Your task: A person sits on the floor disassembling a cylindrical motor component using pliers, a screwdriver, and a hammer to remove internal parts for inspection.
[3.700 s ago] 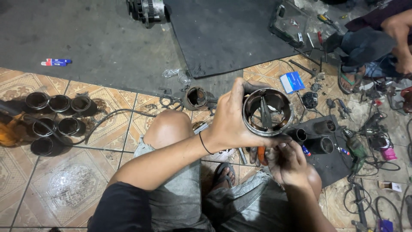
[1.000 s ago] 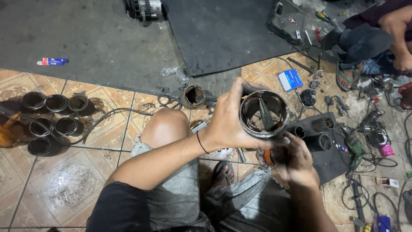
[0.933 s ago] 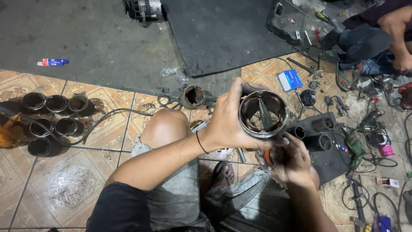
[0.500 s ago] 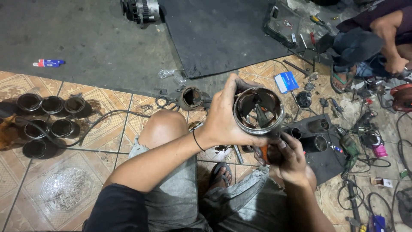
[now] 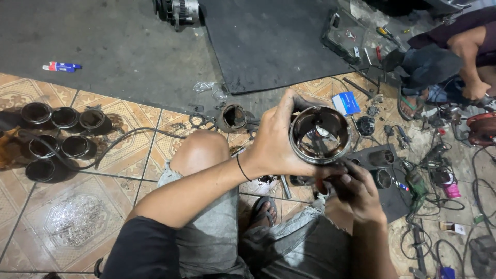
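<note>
The left hand (image 5: 276,142) is clenched around the side wall of a hollow metal cylinder (image 5: 320,135), fingers wrapped over its far edge, holding it raised above the lap with the open mouth facing the camera; its inner wall is dark and oily, and metal parts show inside. The right hand (image 5: 356,194) sits just below and touching the cylinder's underside, its grip closed on something dark that cannot be made out. Both hands are held over the person's knees, above a floor of patterned orange and cream ceramic tiles (image 5: 77,222), stained in places. Beyond the left grip the tiles give way to bare grey concrete (image 5: 113,46), on which lies a dark rubber mat (image 5: 268,41). Well to the left of the left grip, six dark round cups (image 5: 62,137) stand grouped on the tiles with a black cable (image 5: 134,135) running past them. Just beyond the left grip lies a rusty short tube (image 5: 232,118). To the right of the right grip, a dark block with round bores (image 5: 382,168) rests on the tiles, amid scattered hand tools, wires and a small blue box (image 5: 347,102). Farther right, another person (image 5: 454,57) sits at work on the floor.
</note>
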